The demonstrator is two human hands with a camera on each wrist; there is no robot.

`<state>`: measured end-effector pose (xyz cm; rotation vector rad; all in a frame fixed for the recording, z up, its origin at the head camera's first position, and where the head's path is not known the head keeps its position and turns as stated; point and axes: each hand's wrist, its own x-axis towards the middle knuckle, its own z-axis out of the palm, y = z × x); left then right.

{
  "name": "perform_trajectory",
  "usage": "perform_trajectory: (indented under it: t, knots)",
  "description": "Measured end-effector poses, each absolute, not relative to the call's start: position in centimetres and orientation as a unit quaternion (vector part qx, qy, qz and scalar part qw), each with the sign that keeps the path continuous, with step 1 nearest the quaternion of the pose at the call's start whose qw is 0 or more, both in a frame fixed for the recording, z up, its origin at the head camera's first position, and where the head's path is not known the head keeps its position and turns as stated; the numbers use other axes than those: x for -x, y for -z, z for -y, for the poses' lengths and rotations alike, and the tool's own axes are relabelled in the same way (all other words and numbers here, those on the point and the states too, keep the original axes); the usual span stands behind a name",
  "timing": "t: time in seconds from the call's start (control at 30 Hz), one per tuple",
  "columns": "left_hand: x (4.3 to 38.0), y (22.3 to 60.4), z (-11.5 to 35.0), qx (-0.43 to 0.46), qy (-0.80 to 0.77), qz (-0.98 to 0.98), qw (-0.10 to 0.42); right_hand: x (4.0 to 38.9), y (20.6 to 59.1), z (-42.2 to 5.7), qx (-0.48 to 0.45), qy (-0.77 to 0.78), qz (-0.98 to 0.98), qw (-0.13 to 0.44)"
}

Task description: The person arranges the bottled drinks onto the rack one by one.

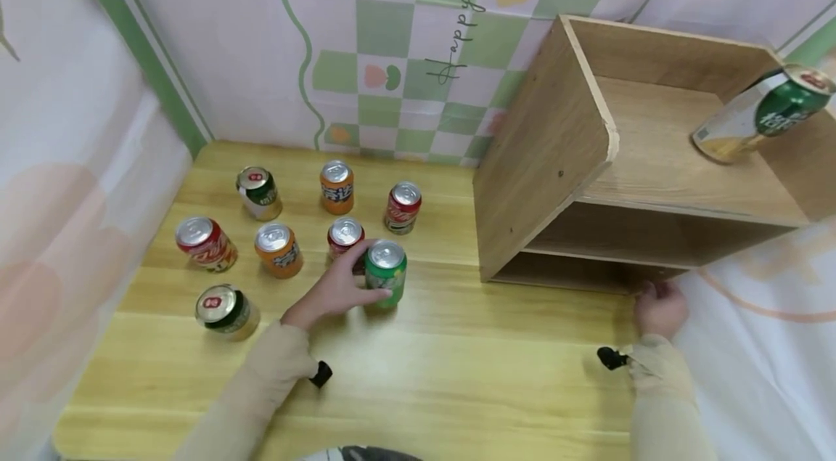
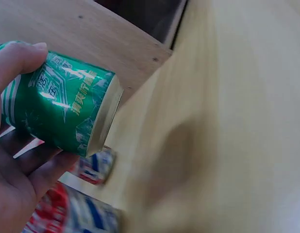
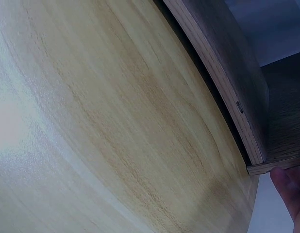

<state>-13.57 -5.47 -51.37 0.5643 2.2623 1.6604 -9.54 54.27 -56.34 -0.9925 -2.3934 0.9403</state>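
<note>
My left hand (image 1: 341, 287) grips a green soda can (image 1: 387, 274), thumb on one side and fingers round the other. In the left wrist view the green can is tilted and raised off the table, with a shadow below its base. Just behind that hand stands a red soda can (image 1: 345, 231), partly hidden by it. At the right, my right hand (image 1: 661, 310) holds the lower front corner of a wooden shelf unit (image 1: 542, 163). The right wrist view shows a fingertip (image 3: 281, 178) against the shelf's edge; the remaining fingers are mostly hidden.
Around the left hand stand several cans: orange ones (image 1: 279, 250), red ones (image 1: 206, 243) and green-and-gold ones (image 1: 226, 311). A tall green-and-white can (image 1: 760, 116) stands on the shelf unit's top. Patterned cloth (image 1: 385, 33) hangs behind the wooden table (image 1: 470, 366).
</note>
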Motion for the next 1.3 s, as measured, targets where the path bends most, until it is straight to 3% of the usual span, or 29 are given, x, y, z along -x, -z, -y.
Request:
perform_trajectory:
  t: [0.6, 0.9, 1.3]
  knots:
    - [16.0, 41.3, 5.3, -0.247, -0.547, -0.797, 0.065, 9.4, 56.1, -53.4, 0.345, -0.326, 0.855, 0.210]
    - [17.3, 37.5, 2.8, -0.276, -0.566, -0.777, -0.002, 9.7, 56.5, -53.7, 0.348, -0.313, 0.854, 0.225]
    - [17.9, 31.4, 0.3, -0.301, -0.549, -0.780, -0.020, 9.6, 56.4, -54.0, 0.356, -0.315, 0.853, 0.216]
